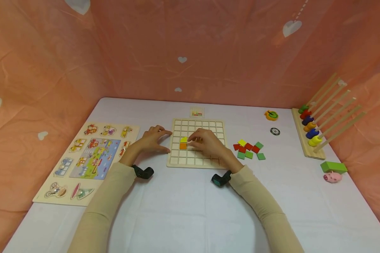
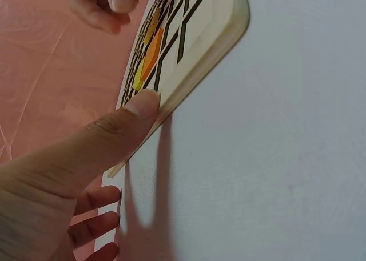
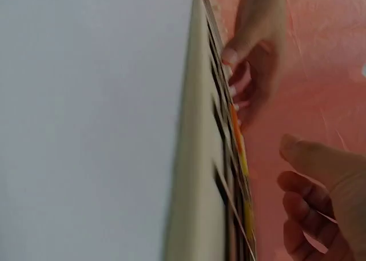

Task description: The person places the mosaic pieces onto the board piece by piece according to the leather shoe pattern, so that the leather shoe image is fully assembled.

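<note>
I have the grid board (image 1: 198, 123) on the counter (image 1: 177, 211), roughly midway between its left and right edges and nearer the far edge. My left hand (image 1: 152, 139) seems to be steadying it: the fingers are spread, the thumb touches the board's left side, and that grip is clamped on nothing. My right hand (image 1: 207, 141) is over the board's middle, fingers bent; the right wrist view shows thumb and forefinger apart, with no tile seen between them. Just beside those fingertips, a yellow tile (image 1: 184, 139) and an orange tile (image 1: 183, 146) lie in neighbouring cells, the yellow toward the counter's far edge. My right hand hides some cells, so I can't count what else is set. I judge the step in hand to be seating square tiles, 1 to a cell, and early on. Loose tiles (image 1: 248, 154) lie toward the counter's right edge. The next move probably calls for pinching another by its sides, checking its cell against the small card (image 1: 197, 112) near the far edge, and lowering it without nudging its neighbours.
</note>
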A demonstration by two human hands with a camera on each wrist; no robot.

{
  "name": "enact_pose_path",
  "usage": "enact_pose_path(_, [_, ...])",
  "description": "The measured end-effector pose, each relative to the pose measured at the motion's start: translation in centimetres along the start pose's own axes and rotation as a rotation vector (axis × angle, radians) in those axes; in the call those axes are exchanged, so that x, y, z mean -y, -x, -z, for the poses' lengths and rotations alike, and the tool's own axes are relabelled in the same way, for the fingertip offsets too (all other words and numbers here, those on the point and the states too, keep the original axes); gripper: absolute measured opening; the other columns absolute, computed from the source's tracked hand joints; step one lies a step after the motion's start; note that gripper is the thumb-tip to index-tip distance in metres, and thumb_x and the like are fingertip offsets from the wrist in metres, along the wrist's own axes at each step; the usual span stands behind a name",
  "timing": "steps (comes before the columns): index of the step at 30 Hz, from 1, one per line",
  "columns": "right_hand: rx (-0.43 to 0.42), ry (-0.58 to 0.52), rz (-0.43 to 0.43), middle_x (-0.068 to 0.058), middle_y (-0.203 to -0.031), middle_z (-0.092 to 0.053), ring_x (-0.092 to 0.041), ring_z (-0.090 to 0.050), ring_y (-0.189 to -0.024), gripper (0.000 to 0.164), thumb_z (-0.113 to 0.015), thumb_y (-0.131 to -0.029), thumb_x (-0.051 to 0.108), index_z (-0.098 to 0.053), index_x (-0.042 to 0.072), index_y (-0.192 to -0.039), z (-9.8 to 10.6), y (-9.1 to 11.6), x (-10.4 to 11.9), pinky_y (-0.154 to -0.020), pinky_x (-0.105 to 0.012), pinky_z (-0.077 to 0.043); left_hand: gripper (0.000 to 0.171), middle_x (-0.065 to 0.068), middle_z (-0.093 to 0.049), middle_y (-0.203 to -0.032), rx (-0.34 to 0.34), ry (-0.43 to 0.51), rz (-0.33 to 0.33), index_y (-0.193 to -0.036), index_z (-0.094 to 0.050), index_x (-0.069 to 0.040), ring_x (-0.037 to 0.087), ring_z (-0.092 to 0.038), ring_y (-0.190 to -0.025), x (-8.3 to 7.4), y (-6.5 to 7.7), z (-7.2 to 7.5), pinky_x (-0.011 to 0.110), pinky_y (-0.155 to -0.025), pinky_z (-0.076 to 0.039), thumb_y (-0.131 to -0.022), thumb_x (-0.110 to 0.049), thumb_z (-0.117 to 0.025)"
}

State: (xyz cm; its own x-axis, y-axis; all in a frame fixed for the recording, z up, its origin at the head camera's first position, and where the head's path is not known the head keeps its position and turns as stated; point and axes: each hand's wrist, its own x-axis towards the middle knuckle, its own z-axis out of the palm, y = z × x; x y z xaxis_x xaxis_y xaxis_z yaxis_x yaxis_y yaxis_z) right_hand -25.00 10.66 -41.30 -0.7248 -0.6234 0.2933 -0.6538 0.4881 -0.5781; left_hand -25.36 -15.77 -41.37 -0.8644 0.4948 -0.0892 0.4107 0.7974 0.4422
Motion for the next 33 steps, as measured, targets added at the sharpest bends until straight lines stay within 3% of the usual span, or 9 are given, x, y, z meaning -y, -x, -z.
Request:
enact_pose_path(9, [-0.097,0.001,-0.028,-0.004,-0.085,-0.066,-0.013,-0.055,-0.072,0.013,-0.068,-0.085,0.013,-0.071,0.005,-0.095,4.2,2.8,-2.5,-0.064,-0.027,-0.046,0.073,0.016,-0.039,-0.131,0.0,-0.006,-0.002,-0.137,-0.047,-0.014,0.035,-0.034,-0.119,-0.1,0.0,0.1,0.053,-0.096,-0.027,-0.074,-0.038,-0.077])
enact_pose_path(17, [-0.147,0.103,-0.187,-0.009,-0.086,-0.063,-0.019,-0.055,-0.074,0.019,-0.069,-0.084,0.012,-0.069,0.002,-0.1,7.7,6.8,-4.7,-0.065,-0.03,-0.046,0.074,0.017,-0.039,-0.132,0.0,-0.014,-0.01,-0.137,-0.047,-0.013,0.035,-0.034,-0.119,-0.2,0.1,0.1,0.053,-0.095,-0.028,-0.075,-0.039,-0.077])
enact_pose_path(25, [-0.091,0.166,-0.399,-0.014,-0.092,-0.061,-0.025,-0.054,-0.082,0.025,-0.068,-0.085,0.011,-0.067,0.0,-0.107,9.9,9.3,-6.2,-0.071,-0.036,-0.045,0.074,0.017,-0.039,-0.132,0.004,-0.008,0.0,-0.137,-0.047,-0.013,0.035,-0.034,-0.12,-0.4,0.3,0.3,0.053,-0.095,-0.028,-0.074,-0.039,-0.077])
enact_pose_path(33, [0.052,0.155,-0.559,-0.014,-0.092,-0.06,-0.026,-0.05,-0.083,0.032,-0.069,-0.085,0.018,-0.065,-0.001,-0.109,10.5,9.9,-6.6,-0.072,-0.033,-0.043,0.075,0.017,-0.039,-0.132,0.003,-0.009,0.004,-0.137,-0.047,-0.013,0.035,-0.035,-0.119,-0.3,0.1,0.2,0.052,-0.095,-0.028,-0.074,-0.039,-0.077])
